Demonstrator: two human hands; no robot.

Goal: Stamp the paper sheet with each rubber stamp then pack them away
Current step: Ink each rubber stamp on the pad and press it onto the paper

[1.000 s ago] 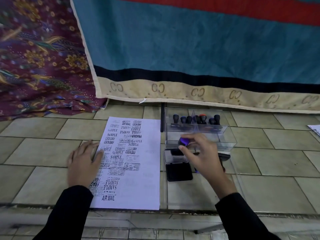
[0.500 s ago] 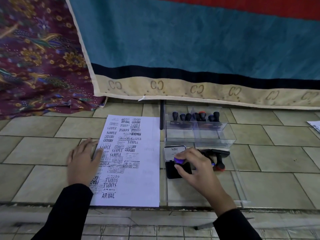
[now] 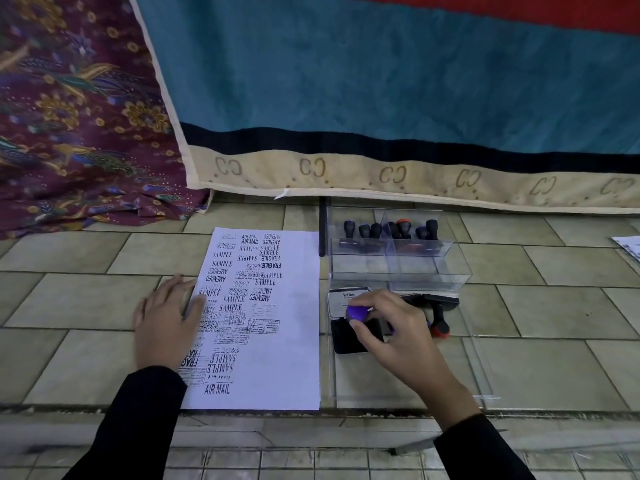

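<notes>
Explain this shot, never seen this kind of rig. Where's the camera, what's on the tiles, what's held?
No machine here: a person works with bare hands, filmed by a wide-angle camera worn on their head, which looks forward and down. The left hand lies flat on the edge of the paper sheet, which is already full of stamp prints. The right hand has its grip on a purple-topped stamp, over the black ink pad. Behind the pad stands a clear box with boxed stamps upright at its back. Some loose stamps lie to the right of that hand. Everything rests on a tiled surface.
</notes>
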